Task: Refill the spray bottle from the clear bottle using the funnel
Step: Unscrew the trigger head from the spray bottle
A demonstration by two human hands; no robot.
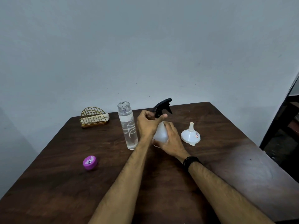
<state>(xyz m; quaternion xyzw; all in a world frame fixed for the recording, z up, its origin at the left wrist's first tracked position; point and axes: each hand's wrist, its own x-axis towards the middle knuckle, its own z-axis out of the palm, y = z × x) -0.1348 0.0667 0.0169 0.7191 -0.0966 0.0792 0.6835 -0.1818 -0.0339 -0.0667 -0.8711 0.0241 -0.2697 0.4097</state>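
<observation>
The translucent white plastic spray bottle (160, 135) stands mid-table on the dark wooden table (226, 167) — the right hand (173, 141) wraps its body, the left hand (148, 123) grips the collar of its black trigger head (162, 106). The open clear bottle (127, 126) stands just left; the white funnel (190, 135) rests upside down to the right — the purple cap (90, 162) lies apart

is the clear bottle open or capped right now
Open. The clear bottle stands upright with a bare threaded mouth, and the purple cap lies apart on the table.
</observation>
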